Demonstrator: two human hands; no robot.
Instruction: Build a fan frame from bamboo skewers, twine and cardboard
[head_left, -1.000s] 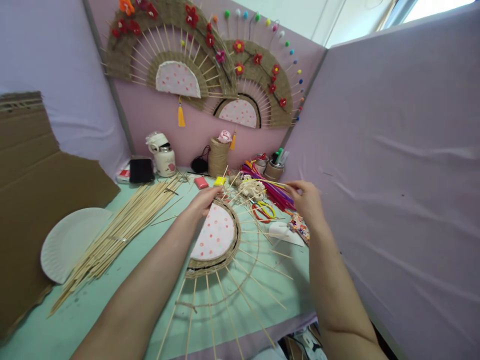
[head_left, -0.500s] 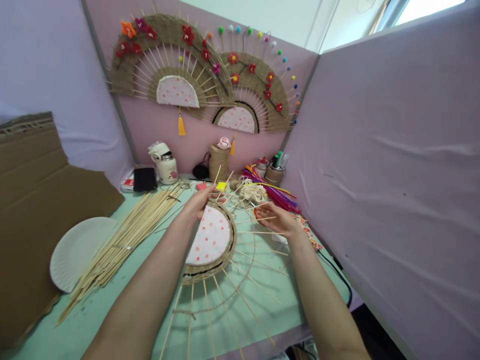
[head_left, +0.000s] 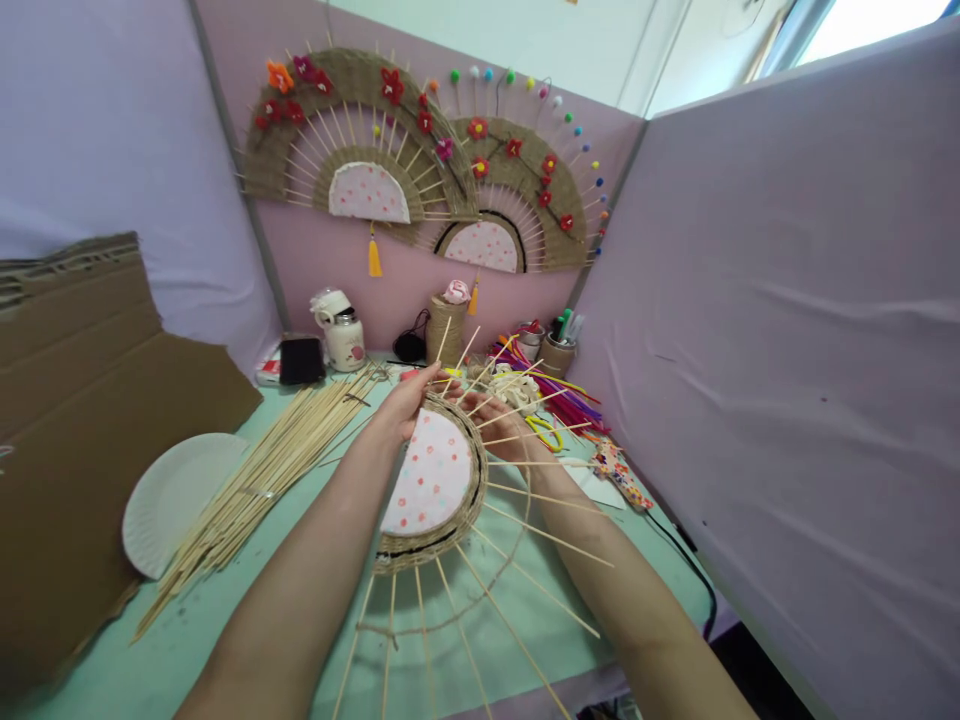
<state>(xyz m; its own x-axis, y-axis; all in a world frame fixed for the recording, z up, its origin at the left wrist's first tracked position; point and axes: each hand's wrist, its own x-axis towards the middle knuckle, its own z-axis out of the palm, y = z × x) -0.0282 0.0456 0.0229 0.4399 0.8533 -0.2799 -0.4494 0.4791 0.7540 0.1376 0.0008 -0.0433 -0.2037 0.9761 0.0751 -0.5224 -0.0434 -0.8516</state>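
My left hand point(head_left: 411, 405) is closed around the upper end of a half-round woven fan point(head_left: 474, 490), which I hold tilted above the table. Its white centre point(head_left: 431, 475) has pink dots and a brown twine border with a dark line. Thin bamboo sticks point(head_left: 544, 535) spread out from the border. A strand of twine point(head_left: 480, 598) curves across the sticks, tied near the lower left and running up toward my right hand. Behind the upper sticks, my right hand point(head_left: 491, 418) is close to my left, fingers drawn together, apparently on the twine; the sticks partly cover them.
Left of my arm lie a bundle of bamboo sticks point(head_left: 262, 485), a paper plate point(head_left: 176, 500) and cardboard point(head_left: 120, 430). Behind are a white bottle point(head_left: 345, 340), a twine spool point(head_left: 446, 325) and coloured pipe cleaners point(head_left: 566, 400). Yellow handles point(head_left: 547, 433) and a patterned glue gun point(head_left: 621, 475) lie right.
My right hand has moved left from outside the stick tips to behind the upper sticks, beside my left hand. The view has shifted slightly; my left hand keeps its hold on the fan.
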